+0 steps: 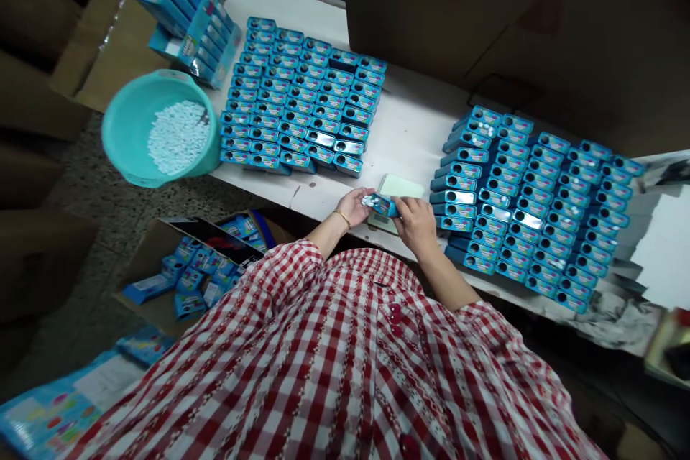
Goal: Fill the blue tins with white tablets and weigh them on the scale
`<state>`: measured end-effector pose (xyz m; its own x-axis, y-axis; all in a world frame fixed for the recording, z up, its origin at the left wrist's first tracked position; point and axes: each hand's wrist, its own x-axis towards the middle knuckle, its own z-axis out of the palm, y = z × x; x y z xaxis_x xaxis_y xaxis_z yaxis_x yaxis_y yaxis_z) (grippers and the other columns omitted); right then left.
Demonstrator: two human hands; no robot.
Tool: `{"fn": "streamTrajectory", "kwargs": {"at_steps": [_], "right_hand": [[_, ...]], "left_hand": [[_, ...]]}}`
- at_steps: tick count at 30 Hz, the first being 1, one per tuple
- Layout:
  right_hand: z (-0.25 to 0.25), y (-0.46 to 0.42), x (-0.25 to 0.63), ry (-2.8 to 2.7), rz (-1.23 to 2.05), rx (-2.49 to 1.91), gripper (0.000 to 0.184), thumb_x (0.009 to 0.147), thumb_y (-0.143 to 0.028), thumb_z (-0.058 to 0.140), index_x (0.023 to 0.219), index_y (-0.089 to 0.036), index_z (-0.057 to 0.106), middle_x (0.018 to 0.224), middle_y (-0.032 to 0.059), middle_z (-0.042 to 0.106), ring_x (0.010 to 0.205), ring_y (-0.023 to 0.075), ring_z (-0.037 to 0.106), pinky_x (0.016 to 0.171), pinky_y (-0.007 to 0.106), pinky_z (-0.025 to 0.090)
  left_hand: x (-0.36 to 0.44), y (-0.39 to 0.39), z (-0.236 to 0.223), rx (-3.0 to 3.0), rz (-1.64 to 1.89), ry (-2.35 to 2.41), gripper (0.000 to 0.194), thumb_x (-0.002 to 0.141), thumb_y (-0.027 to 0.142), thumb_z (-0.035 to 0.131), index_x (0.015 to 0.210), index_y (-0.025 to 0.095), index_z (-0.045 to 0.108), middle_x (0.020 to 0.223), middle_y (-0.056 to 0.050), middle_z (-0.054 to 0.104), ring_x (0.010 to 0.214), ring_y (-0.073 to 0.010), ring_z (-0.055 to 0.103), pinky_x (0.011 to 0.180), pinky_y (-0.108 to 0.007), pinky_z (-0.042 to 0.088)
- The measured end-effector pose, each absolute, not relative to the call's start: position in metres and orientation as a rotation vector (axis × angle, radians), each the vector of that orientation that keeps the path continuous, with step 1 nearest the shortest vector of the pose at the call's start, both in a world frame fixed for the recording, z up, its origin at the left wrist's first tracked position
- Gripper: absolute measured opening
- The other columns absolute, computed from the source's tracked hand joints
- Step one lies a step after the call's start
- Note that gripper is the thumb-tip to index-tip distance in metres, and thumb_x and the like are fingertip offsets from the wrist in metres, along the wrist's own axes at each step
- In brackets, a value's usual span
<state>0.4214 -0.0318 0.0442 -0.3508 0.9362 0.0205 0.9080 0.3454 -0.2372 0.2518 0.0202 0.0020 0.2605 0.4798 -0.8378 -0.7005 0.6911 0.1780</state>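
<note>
My right hand (pixel 416 224) is closed round a small blue box (pixel 384 205), tilted with one end toward the left. At that end my left hand (pixel 354 207) is cupped with fingers curled, and small white pieces (pixel 369 200) lie between its fingertips and the box. Whether they rest in the hand or in the box mouth is hard to tell. Beneath the box is a pale green kitchen scale (pixel 399 188), partly covered by my hands. Many more white pieces (pixel 179 136) fill part of a turquoise tub (pixel 121 131) at the left.
Rows of upright blue boxes (pixel 302 97) stand on the white table (pixel 402 126) left of centre, another block of boxes (pixel 531 208) on the right. A large brown carton (pixel 485 7) rises behind. Low at left, an open carton (pixel 156 313) holds blue packets (pixel 188 279).
</note>
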Motion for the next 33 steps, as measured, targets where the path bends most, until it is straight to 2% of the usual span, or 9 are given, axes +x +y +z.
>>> {"fn": "streamTrajectory", "kwargs": {"at_steps": [8,12,15,18,21,23,26,28,33], "right_hand": [[0.001,-0.026,0.441,-1.828,0.688,-1.686,0.033,0.079,-0.031,0.052,0.109,-0.019,0.052,0.1,0.0066,0.059,0.09,0.0209,0.053,0.08,0.034,0.043],[-0.035,-0.015,0.442,-1.411,0.944,-1.628,0.041,0.072,-0.044,0.058,0.102,-0.018,0.051,0.093,0.0041,0.059,0.082,0.0181,0.055,0.076,0.033,0.046],[-0.049,-0.012,0.444,-1.331,1.037,-1.579,0.046,0.068,-0.048,0.061,0.101,-0.018,0.051,0.094,0.0045,0.059,0.085,0.0181,0.056,0.079,0.034,0.047],[-0.041,-0.021,0.454,-1.429,1.031,-1.547,0.056,0.069,-0.046,0.062,0.115,-0.018,0.047,0.115,0.0088,0.054,0.103,0.0206,0.053,0.089,0.037,0.044],[-0.016,-0.041,0.466,-1.616,0.799,-1.576,0.063,0.072,-0.04,0.062,0.127,-0.02,0.039,0.13,0.0113,0.044,0.12,0.0238,0.042,0.1,0.043,0.036],[0.001,-0.056,0.465,-1.73,0.64,-1.576,0.048,0.078,-0.033,0.057,0.123,-0.021,0.045,0.123,0.0104,0.051,0.118,0.0232,0.044,0.1,0.044,0.035],[0.018,-0.072,0.438,-1.945,0.71,-1.451,0.026,0.086,-0.027,0.047,0.11,-0.022,0.056,0.105,0.0079,0.059,0.103,0.0187,0.054,0.092,0.037,0.044],[0.022,-0.074,0.41,-2.141,0.837,-1.358,0.024,0.087,-0.026,0.045,0.106,-0.021,0.058,0.105,0.0081,0.059,0.1,0.0175,0.055,0.087,0.032,0.046],[0.017,-0.067,0.357,-2.664,0.911,-1.351,0.025,0.086,-0.013,0.044,0.106,-0.014,0.058,0.11,0.0117,0.056,0.097,0.0188,0.053,0.08,0.03,0.047]], "left_hand": [[0.247,0.018,-0.006,-0.279,0.816,0.973,0.022,0.083,0.017,0.043,0.085,0.007,0.062,0.071,-0.01,0.064,0.072,-0.0163,0.062,0.068,-0.028,0.05],[0.233,0.013,-0.013,-0.277,0.838,1.026,0.022,0.084,0.018,0.042,0.085,0.007,0.061,0.073,-0.011,0.065,0.074,-0.0166,0.063,0.068,-0.027,0.051],[0.219,0.007,-0.012,-0.271,0.874,1.073,0.021,0.083,0.016,0.043,0.085,0.007,0.061,0.073,-0.011,0.065,0.073,-0.0163,0.063,0.068,-0.027,0.052],[0.208,0.001,-0.008,-0.264,0.88,1.089,0.021,0.082,0.017,0.043,0.089,0.008,0.062,0.075,-0.012,0.066,0.074,-0.0163,0.063,0.067,-0.027,0.052],[0.202,-0.006,-0.004,-0.244,0.868,1.106,0.02,0.081,0.015,0.045,0.089,0.008,0.062,0.076,-0.011,0.066,0.074,-0.0161,0.063,0.067,-0.027,0.052],[0.202,-0.012,-0.003,-0.232,0.85,1.129,0.019,0.08,0.012,0.046,0.087,0.008,0.062,0.076,-0.011,0.066,0.073,-0.0157,0.063,0.068,-0.027,0.052],[0.21,-0.024,-0.001,-0.222,0.772,1.131,0.019,0.08,0.011,0.045,0.085,0.007,0.062,0.075,-0.011,0.066,0.073,-0.0159,0.063,0.07,-0.028,0.051],[0.218,-0.032,0.0,-0.214,0.691,1.107,0.021,0.081,0.012,0.043,0.084,0.006,0.063,0.073,-0.011,0.066,0.068,-0.0153,0.062,0.067,-0.028,0.05],[0.224,-0.05,0.001,-0.259,0.595,1.112,0.024,0.086,0.017,0.04,0.079,0.008,0.062,0.062,-0.005,0.062,0.052,-0.0117,0.056,0.055,-0.025,0.046]]}}
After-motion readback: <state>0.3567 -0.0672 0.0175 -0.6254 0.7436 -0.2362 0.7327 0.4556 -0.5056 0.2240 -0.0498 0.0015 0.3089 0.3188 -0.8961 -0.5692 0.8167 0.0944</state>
